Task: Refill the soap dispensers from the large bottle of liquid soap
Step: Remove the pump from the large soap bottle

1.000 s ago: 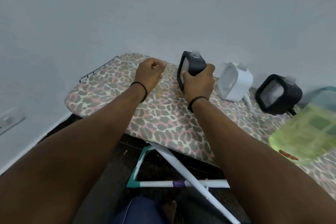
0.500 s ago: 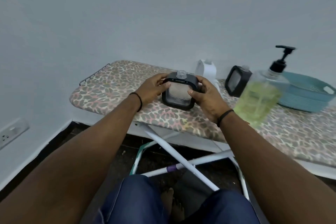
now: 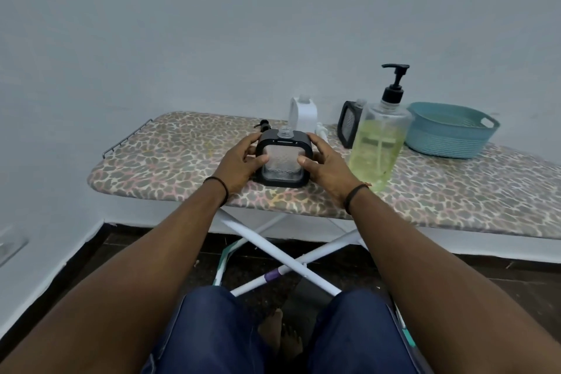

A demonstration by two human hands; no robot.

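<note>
A black square soap dispenser [image 3: 283, 164] with a clear front and an uncapped neck stands upright near the front edge of the ironing board [image 3: 158, 161]. My left hand [image 3: 239, 162] grips its left side and my right hand [image 3: 324, 165] grips its right side, thumbs on the front face. The large clear bottle [image 3: 378, 146] of yellow-green soap with a black pump stands just right of my right hand. Behind are a white dispenser [image 3: 302, 114] and a second black dispenser [image 3: 350, 124], partly hidden by the bottle. A black pump cap [image 3: 263, 125] lies behind my left hand.
A teal plastic basket [image 3: 449, 133] sits at the back right of the leopard-print board. The wall stands close behind. White crossed legs [image 3: 282, 258] show under the board, above my knees and a dark floor. A wall socket [image 3: 9, 247] is at lower left.
The black dispenser has been turned to face me and set closer to the front edge, with both hands now on its sides. The view has pulled back and the large bottle now stands sharp.
</note>
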